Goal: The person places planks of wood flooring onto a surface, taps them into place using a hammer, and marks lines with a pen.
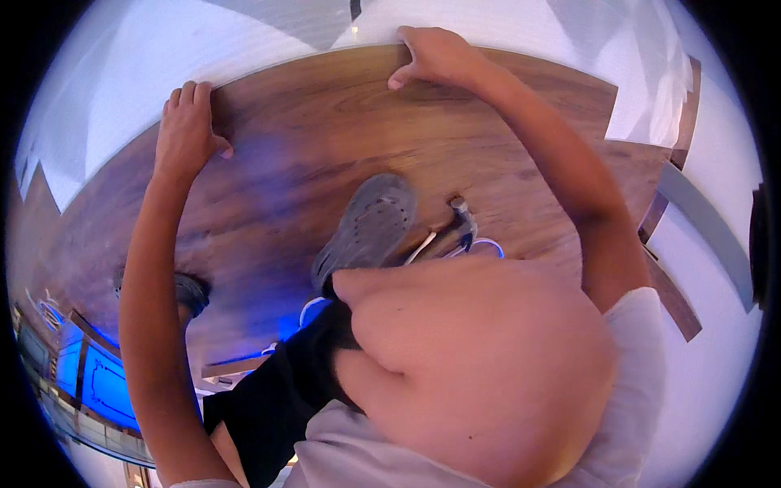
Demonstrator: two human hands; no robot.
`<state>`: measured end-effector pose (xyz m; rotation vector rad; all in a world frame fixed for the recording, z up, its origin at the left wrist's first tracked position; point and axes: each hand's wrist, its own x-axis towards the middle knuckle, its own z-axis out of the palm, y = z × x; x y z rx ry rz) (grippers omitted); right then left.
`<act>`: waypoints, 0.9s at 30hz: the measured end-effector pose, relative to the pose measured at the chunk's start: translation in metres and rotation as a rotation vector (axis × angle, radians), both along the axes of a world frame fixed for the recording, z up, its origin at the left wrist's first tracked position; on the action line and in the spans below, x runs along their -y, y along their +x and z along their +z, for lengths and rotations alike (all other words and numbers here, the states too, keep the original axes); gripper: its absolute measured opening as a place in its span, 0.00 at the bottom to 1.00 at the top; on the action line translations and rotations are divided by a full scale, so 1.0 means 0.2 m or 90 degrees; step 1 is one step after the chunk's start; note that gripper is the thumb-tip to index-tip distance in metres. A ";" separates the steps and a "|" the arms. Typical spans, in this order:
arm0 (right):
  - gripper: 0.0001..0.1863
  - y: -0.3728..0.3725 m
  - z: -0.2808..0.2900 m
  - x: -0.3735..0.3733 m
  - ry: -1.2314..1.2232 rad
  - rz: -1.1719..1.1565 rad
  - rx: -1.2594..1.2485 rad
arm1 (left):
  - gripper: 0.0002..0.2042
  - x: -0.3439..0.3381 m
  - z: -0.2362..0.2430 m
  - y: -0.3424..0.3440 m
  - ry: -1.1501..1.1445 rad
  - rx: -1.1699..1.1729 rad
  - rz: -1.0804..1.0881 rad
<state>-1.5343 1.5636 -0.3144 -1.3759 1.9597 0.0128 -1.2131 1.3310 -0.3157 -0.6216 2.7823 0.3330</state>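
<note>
Both my hands are at the far edge of a brown wood-look floor plank [325, 102], which meets a white sheet-like underlay [244, 41]. My left hand [185, 130] hooks its fingers over that edge on the left, its thumb bent onto the brown surface. Farther right, my right hand [439, 57] has its fingers along the same edge and its thumb spread on the plank. Whether the fingertips reach underneath is hidden. A claw hammer [464, 220] lies on the brown flooring beside my grey clog [376, 215], its handle partly hidden by my bare knee.
My other dark clog [191, 291] is at the left, behind my left forearm. Loose cut strips [674, 297] and a grey bar [708, 232] lie at the right. A white cable [488, 244] curls near the hammer. A blue-lit panel [110, 386] stands at lower left.
</note>
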 end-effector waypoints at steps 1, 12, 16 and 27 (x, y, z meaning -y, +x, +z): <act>0.32 -0.03 0.01 0.01 -0.004 -0.011 0.003 | 0.42 0.00 0.01 -0.01 -0.014 -0.022 -0.002; 0.21 0.63 0.16 -0.70 -0.197 -0.807 0.082 | 0.44 0.05 0.08 0.08 0.053 0.039 0.044; 0.30 1.25 0.19 -1.24 0.261 -0.786 -0.136 | 0.31 0.08 0.13 0.14 0.120 0.027 0.015; 0.36 1.41 -0.05 -1.70 0.152 -0.857 -0.282 | 0.35 0.02 0.12 0.11 0.035 -0.078 -0.040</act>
